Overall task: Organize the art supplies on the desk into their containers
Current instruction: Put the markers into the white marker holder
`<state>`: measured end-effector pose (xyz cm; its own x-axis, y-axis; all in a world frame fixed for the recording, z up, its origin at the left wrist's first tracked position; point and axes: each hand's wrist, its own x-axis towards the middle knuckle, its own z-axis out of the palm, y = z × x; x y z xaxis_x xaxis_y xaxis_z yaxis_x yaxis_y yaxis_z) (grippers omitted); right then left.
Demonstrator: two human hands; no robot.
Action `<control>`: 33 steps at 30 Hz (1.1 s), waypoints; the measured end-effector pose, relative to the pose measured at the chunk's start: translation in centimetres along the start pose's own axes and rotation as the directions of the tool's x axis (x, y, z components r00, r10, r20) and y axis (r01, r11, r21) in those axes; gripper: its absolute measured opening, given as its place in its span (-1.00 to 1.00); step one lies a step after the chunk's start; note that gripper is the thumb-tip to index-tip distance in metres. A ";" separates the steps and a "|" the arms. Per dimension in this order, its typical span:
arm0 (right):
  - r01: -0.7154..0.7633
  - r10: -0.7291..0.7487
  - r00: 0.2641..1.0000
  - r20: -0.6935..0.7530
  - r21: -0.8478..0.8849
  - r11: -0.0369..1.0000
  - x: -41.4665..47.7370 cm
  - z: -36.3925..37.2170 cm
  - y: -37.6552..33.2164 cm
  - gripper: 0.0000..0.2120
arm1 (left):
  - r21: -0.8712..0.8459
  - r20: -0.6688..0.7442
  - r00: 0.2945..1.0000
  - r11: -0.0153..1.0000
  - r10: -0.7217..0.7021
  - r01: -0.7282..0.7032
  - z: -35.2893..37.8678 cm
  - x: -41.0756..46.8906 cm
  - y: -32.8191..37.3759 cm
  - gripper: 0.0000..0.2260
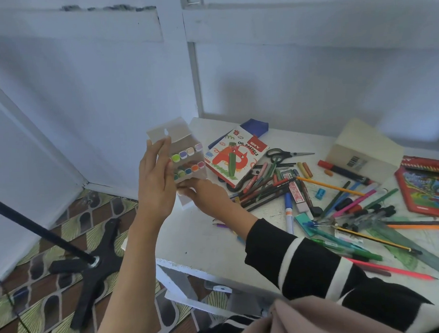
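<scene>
Far left, on the floor: a black floor stand (92, 265) with splayed legs sits on patterned flooring, and its pole slants up toward the left edge.
left hand (155, 178): raised in front of the white wall with its back to the camera, fingers wrapped round the left side of the marker box (188, 160).
marker box: clear plastic, held in the air over the left corner of the desk (211, 244), between the two hands. Its top flap (167, 130) stands open, and two rows of coloured caps show through the front.
right hand (204, 194): reaches in from the right in a black-and-white striped sleeve (299, 265). It is under the marker box, fingers grasping its bottom end.
oil pastels box (235, 158): lies flat on the desk, label up, just right of the marker box and partly over a blue item (255, 126) behind it.
scissors (285, 154): black-handled, lying beside the oil pastels box with the blades pointing right.
pens and pencils (276, 186): a loose heap spread over the desk from the oil pastels box toward the right edge, many crossing each other.
sharpener (320, 194): blue, lying among the pens and pencils.
cardboard box (367, 146): cream, at the back right of the desk, with a barcode label on its side.
coloured-pencil box (423, 186): red, at the right edge of the desk, partly cut off by the frame.
</scene>
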<state>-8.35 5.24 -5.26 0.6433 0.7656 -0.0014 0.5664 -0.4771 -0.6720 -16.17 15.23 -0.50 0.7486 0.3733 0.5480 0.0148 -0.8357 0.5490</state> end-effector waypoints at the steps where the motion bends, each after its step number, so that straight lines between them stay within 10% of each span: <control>1: -0.002 0.001 1.000 -0.003 -0.030 1.000 0.1 0.0 0.0 -0.70 | 0.001 -0.002 1.000 1.000 -0.002 0.002 0.0 0.0 0.0 -0.56; 13: 0.115 -0.115 0.993 -0.008 0.002 0.993 -1.6 -0.3 0.0 -0.65 | 0.025 0.006 1.000 0.999 -0.027 0.027 0.1 -0.1 0.1 -0.55; 17: 0.227 -0.221 0.935 -0.276 -0.010 0.974 -3.9 -2.2 1.3 -0.75 | 0.021 -0.020 0.998 0.997 -0.068 0.068 0.6 -0.2 0.5 -0.57; 22: -0.147 0.127 0.850 -0.511 0.002 0.989 -5.5 -8.5 8.1 -0.81 | 0.108 -0.120 0.992 0.993 -0.029 0.042 1.4 -0.4 1.7 -0.57; 28: -0.609 0.511 0.781 -0.360 -0.251 0.753 -5.9 -13.0 15.7 -0.72 | -0.063 -0.308 0.924 0.965 0.225 -0.256 5.6 -2.3 5.1 -0.68; 33: -0.608 0.511 0.775 -0.372 -0.220 0.763 -5.3 -13.2 16.3 -0.72 | -0.056 0.166 0.908 0.923 0.384 -0.380 12.0 -5.6 5.7 -0.69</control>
<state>4.23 -12.28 -6.43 0.9796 0.1888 -0.0685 0.1538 -0.9245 -0.3487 -12.29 3.54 -8.02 0.7953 -0.0489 0.6042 -0.3084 -0.8907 0.3339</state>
